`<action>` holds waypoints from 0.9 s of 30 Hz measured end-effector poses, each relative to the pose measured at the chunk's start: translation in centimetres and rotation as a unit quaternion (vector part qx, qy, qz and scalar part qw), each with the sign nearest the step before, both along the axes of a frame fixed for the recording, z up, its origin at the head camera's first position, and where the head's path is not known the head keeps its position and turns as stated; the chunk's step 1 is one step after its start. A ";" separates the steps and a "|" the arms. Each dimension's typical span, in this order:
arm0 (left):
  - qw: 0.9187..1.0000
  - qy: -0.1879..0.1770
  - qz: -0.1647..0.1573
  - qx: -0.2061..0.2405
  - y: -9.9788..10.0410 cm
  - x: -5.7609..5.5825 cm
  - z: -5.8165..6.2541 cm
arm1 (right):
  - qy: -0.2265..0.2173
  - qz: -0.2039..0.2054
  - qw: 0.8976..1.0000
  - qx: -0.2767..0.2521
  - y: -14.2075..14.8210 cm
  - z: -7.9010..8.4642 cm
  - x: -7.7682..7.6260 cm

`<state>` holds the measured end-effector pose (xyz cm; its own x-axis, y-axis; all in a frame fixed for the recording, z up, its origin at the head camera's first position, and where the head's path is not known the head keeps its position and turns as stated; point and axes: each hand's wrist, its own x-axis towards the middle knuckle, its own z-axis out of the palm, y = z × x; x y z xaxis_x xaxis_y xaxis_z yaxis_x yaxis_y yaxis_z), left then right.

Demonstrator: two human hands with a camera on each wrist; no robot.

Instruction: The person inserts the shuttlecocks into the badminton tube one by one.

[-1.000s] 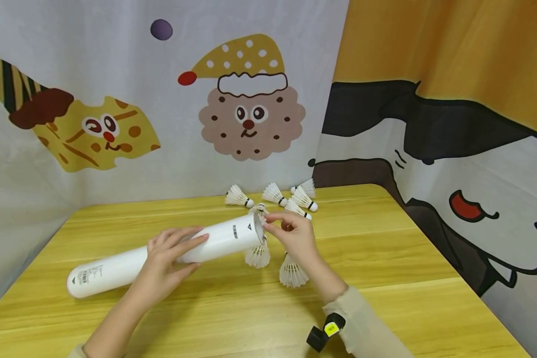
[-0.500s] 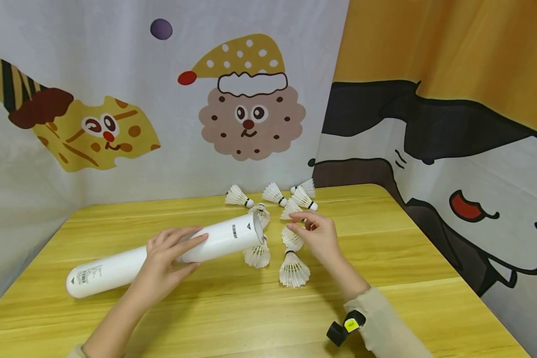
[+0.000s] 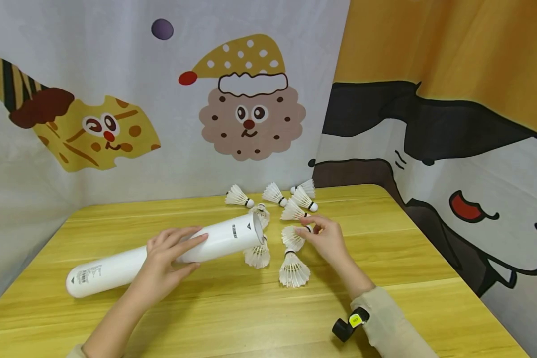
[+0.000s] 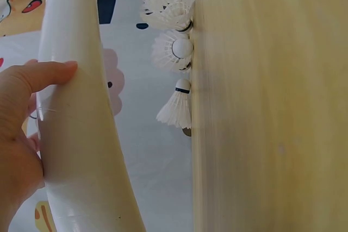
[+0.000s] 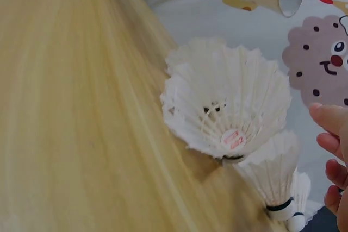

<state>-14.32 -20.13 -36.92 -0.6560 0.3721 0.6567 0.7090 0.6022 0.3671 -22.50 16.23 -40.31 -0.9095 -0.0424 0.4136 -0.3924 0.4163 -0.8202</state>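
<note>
Tube (image 3: pixel 225 239) uncapped, grasped by left hand (image 3: pixel 167 256) — contents unseen | shuttlecocks (image 3: pixel 294 272) left loose, mid-table (image 3: pixel 407 278) to far edge | nothing gripped by right hand (image 3: pixel 328 241) — fingers relaxed

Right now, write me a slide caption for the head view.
Left hand gripping a white cylindrical tube, right hand near white feathered shuttlecocks on a yellow wood-grain table.

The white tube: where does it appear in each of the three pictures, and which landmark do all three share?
Head: left of centre, the white tube slants up to its open end, gripped by the left hand.
Left wrist: left half, from near the top to the bottom edge.
Right wrist: along the top edge, open end right of centre.
Shared landmark: the curtain's pink cookie figure, partly hidden in the left wrist view.
</note>
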 end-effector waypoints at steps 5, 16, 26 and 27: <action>1.000 0.000 0.002 -0.001 0.0 0.0 0.0 | -0.015 0.000 1.000 0.023 0.3 -0.8 -0.3; 1.000 0.003 0.003 -0.005 -0.3 -0.1 -0.1 | -0.032 -0.018 0.996 0.077 0.4 -1.6 -0.6; 1.000 0.003 0.003 -0.006 -0.3 -0.1 -0.2 | -0.015 -0.032 0.995 0.097 0.4 -1.7 -0.4; 1.000 0.003 0.003 -0.006 -0.3 -0.1 -0.2 | -0.008 -0.035 0.995 0.098 0.4 -1.7 -0.4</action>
